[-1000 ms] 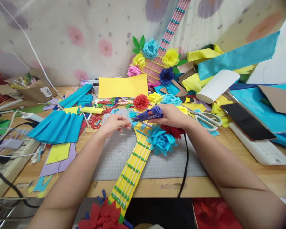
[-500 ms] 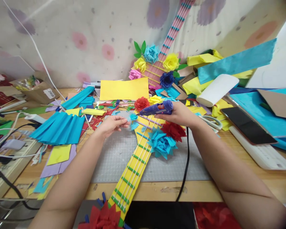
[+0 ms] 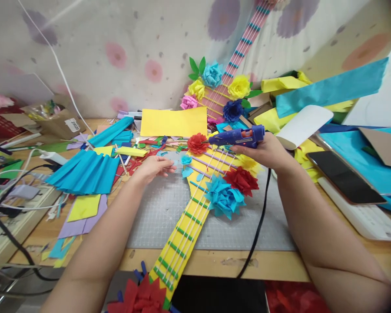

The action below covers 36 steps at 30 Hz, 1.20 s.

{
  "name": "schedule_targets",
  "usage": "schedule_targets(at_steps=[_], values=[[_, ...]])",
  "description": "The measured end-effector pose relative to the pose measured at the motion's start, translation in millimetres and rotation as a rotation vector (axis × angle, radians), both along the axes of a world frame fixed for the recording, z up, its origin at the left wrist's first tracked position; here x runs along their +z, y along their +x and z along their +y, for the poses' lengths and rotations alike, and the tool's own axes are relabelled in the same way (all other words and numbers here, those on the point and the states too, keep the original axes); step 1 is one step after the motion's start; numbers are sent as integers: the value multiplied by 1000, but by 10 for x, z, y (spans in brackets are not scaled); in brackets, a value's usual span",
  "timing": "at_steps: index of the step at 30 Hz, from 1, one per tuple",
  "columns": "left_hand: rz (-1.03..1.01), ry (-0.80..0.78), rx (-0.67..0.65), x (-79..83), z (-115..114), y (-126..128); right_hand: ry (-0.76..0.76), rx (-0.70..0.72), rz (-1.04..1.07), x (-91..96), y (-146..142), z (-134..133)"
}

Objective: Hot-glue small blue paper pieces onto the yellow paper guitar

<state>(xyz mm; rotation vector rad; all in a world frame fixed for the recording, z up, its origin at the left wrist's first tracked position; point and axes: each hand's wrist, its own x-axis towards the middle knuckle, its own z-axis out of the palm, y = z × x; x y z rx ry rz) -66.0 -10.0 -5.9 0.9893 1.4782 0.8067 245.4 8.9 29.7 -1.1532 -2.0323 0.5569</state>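
My right hand (image 3: 263, 150) grips a blue hot glue gun (image 3: 239, 137), its nozzle pointing left beside a red paper flower (image 3: 197, 143). A yellow paper guitar (image 3: 182, 230) with white strings and green frets lies over a grey cutting mat (image 3: 250, 230). My left hand (image 3: 158, 168) is just left of its body, fingers loosely bent and apart, nothing visible in them. Close to those fingertips, a small blue paper flower (image 3: 186, 160) sits on the guitar's edge. A large blue flower (image 3: 224, 196) and a dark red flower (image 3: 242, 180) lie on the body's right side.
Behind stands a pink paper guitar (image 3: 218, 98) with flowers. Pleated blue paper (image 3: 84, 174) and a power strip (image 3: 22, 217) lie left. On the right are a phone (image 3: 345, 177) and coloured paper. The glue gun's black cord (image 3: 259, 230) hangs over the table edge.
The glue gun has moved right and up, away from the small blue flower. My left fingertips have come off that flower, which stays on the guitar. The view has shifted slightly.
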Motion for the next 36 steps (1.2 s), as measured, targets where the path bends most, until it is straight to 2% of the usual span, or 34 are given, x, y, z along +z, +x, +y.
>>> schedule_targets(at_steps=[10,16,27,36], values=[[-19,5,-29,-42,74,47,54,-26,-49,-60,6,33],[-8,26,-87,-92,114,94,38,-9,-26,-25,-8,18],[39,15,-100,-84,137,155,23,-38,-49,-38,-61,-5],[-42,-8,-130,-84,144,141,37,-30,-48,-23,-47,-6]])
